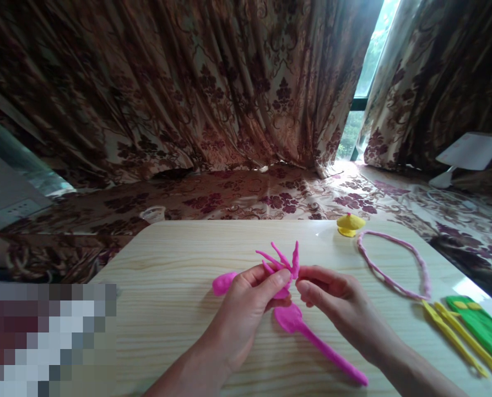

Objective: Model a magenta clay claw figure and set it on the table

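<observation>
I watch the left hand [254,293], its fingers clamped on the spiky pink piece [295,266] over the desk [179,253]; the right hand [337,292] touches its edge; whether its fingers pinch, I cannot tell.

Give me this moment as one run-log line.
Left hand: holds pink pronged piece | Right hand: at its rightmost prong | Table: pink spoon-like piece, pink lump, pale pink loop, green piece

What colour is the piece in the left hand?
The held piece is bright pink, in head view.
</observation>
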`<state>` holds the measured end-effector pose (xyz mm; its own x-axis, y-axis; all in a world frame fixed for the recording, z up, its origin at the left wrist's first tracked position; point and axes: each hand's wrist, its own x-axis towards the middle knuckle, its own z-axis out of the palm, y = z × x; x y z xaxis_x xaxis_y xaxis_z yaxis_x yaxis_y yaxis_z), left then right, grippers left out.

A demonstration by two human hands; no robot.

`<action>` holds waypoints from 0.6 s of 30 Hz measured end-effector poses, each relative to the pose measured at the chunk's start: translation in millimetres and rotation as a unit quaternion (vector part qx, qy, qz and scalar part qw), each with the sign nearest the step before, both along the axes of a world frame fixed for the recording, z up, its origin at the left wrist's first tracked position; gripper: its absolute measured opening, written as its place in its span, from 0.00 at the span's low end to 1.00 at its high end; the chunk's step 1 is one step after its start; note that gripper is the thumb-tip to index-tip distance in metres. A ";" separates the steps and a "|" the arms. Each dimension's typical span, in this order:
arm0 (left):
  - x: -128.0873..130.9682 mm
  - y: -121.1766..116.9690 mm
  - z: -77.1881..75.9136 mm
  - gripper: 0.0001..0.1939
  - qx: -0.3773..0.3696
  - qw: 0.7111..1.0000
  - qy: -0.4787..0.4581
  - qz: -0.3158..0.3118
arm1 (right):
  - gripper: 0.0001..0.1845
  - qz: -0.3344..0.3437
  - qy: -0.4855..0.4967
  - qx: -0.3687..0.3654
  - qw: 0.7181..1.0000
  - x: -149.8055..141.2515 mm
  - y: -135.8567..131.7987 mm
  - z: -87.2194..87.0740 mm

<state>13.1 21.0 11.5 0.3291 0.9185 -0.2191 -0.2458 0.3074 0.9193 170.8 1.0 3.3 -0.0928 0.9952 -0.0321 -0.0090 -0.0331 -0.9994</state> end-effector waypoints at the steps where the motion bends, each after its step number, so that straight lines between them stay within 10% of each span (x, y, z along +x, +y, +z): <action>1: -0.6 0.5 0.7 0.09 -0.001 1.000 -0.005 0.002 | 0.12 -0.003 -0.010 -0.002 1.000 0.9 0.5 1.1; 18: -0.1 0.3 7.2 0.11 0.065 0.997 0.015 -0.030 | 0.09 0.026 0.078 -0.012 0.997 -5.6 1.8 -3.4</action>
<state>12.9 21.3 18.7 0.3797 0.9185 -0.1098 -0.2026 0.1984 0.9589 165.2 2.8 -0.1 -0.1500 0.9880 -0.0363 -0.1628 -0.0608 -0.9848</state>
